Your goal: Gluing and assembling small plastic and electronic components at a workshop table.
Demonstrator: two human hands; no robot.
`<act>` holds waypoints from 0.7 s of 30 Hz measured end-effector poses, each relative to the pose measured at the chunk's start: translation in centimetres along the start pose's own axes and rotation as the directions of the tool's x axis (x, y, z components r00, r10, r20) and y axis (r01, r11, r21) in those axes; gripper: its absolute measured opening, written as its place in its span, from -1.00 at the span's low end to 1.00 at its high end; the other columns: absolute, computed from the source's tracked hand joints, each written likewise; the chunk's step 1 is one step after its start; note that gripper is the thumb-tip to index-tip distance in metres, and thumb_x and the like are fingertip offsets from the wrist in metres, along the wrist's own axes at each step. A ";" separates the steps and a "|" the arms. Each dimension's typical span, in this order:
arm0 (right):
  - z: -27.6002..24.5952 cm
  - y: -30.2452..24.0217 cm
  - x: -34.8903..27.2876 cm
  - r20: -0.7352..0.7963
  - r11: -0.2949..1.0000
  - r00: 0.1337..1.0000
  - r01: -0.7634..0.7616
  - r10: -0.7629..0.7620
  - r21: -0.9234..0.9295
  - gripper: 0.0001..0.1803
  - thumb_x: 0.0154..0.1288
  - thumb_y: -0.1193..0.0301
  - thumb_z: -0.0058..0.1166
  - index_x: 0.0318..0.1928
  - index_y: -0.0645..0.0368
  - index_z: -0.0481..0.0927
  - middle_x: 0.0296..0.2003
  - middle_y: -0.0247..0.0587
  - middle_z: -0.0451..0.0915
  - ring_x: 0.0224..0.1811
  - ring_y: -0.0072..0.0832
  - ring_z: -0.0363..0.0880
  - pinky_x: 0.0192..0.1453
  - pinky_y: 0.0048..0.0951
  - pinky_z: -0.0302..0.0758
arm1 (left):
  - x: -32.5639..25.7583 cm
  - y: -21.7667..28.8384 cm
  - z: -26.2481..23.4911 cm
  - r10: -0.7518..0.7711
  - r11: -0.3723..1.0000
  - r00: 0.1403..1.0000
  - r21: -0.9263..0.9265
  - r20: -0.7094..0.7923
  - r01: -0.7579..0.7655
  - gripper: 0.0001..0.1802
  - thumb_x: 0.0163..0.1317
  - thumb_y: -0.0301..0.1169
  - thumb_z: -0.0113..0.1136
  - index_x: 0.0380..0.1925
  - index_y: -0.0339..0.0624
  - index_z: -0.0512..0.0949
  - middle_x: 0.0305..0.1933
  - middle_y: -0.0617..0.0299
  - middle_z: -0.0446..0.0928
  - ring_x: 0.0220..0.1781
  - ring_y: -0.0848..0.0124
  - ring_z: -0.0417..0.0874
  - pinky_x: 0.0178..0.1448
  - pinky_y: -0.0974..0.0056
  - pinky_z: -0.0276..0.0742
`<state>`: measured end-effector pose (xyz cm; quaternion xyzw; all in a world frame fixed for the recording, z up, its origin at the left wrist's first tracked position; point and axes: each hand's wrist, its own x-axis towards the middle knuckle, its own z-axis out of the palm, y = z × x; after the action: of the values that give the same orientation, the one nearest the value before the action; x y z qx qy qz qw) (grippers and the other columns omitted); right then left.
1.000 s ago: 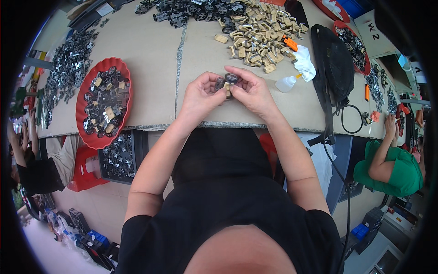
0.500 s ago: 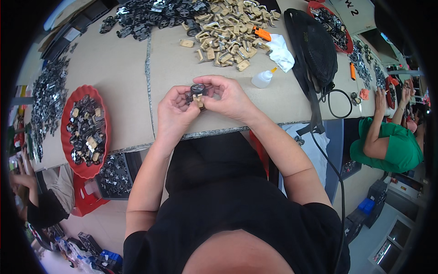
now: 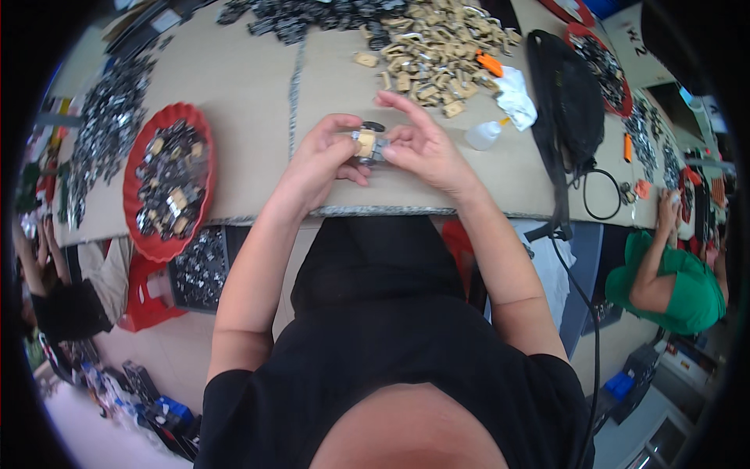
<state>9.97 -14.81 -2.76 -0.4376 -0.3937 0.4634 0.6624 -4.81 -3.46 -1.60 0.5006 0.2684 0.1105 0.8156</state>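
Small tan-and-black part (image 3: 367, 144) was held above the near edge of the cardboard-covered table (image 3: 242, 102), pinched between both hands. Left hand (image 3: 322, 160) clamped it from 9 o'clock, right hand (image 3: 422, 148) from 3 o'clock, both equally near. Long axis too small to tell.

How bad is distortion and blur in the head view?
Head view: strong fisheye, table edge bows, black vignette rings the frame; even light, no glare; hands and the small part fairly sharp, rim soft, the person in green squeezed.
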 end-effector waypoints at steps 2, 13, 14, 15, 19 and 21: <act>0.1 -0.4 -0.1 0.143 0.973 0.989 0.078 -0.048 -0.215 -0.46 -0.01 0.62 0.12 0.07 0.17 0.40 -0.06 -0.31 0.37 -0.22 -0.66 0.37 -0.12 -0.61 0.37 | -0.1 0.4 -0.9 -0.132 0.984 0.989 -0.115 0.069 0.139 -0.69 0.14 -0.48 -0.10 -0.09 -0.34 0.32 -0.28 0.03 0.47 -0.54 0.38 0.54 -0.55 0.37 0.53; 0.2 0.4 -0.4 0.184 0.915 0.983 0.082 -0.009 -0.395 -0.69 -0.09 0.63 0.11 -0.24 0.21 0.43 -0.17 -0.33 0.37 -0.25 -0.67 0.34 -0.16 -0.63 0.35 | -1.3 1.0 -0.7 -0.178 0.982 0.982 0.078 0.056 0.173 -0.66 0.25 -0.29 -0.14 -0.11 -0.31 0.34 -0.45 0.11 0.46 -0.62 0.47 0.49 -0.61 0.43 0.46; 0.2 0.5 -0.5 0.167 0.915 0.986 0.057 0.012 -0.400 -0.69 -0.09 0.63 0.11 -0.25 0.21 0.42 -0.19 -0.33 0.37 -0.25 -0.67 0.34 -0.16 -0.63 0.35 | -1.6 0.9 -0.6 -0.085 0.984 0.996 0.154 -0.010 0.085 -0.66 0.25 -0.30 -0.15 -0.07 -0.29 0.33 -0.46 0.12 0.45 -0.60 0.48 0.49 -0.58 0.45 0.47; 0.1 0.6 -0.6 0.146 0.915 0.989 0.030 0.031 -0.403 -0.69 -0.10 0.63 0.12 -0.26 0.21 0.42 -0.20 -0.33 0.37 -0.26 -0.67 0.34 -0.17 -0.63 0.35 | -1.9 0.9 -0.6 0.015 0.966 1.000 0.259 0.012 -0.017 -0.68 0.22 -0.33 -0.09 -0.08 -0.28 0.34 -0.44 0.15 0.45 -0.56 0.50 0.49 -0.53 0.46 0.46; 0.2 0.6 -0.4 0.144 0.881 0.989 0.094 -0.030 -0.463 -0.69 -0.12 0.59 0.13 -0.27 0.24 0.43 -0.28 -0.33 0.37 -0.33 -0.64 0.35 -0.22 -0.62 0.38 | -2.4 0.4 -1.1 0.337 0.675 0.923 0.635 0.187 -0.375 -0.68 0.07 -0.49 0.13 -0.13 -0.24 0.39 -0.38 0.27 0.44 -0.43 0.57 0.46 -0.40 0.49 0.43; 0.3 0.5 -0.3 0.171 0.844 0.983 0.143 -0.062 -0.518 -0.70 -0.13 0.53 0.15 -0.29 0.25 0.44 -0.35 -0.30 0.37 -0.41 -0.60 0.37 -0.28 -0.58 0.41 | -2.5 0.7 -0.9 0.375 0.512 0.900 0.759 0.222 -0.401 -0.65 -0.08 -0.59 0.23 -0.22 -0.23 0.43 -0.37 0.30 0.44 -0.42 0.56 0.45 -0.39 0.46 0.41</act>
<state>9.45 -14.97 -3.18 -0.5454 -0.5765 0.3322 0.5098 -7.31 -3.60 -0.53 0.8560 0.1582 0.1524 0.4679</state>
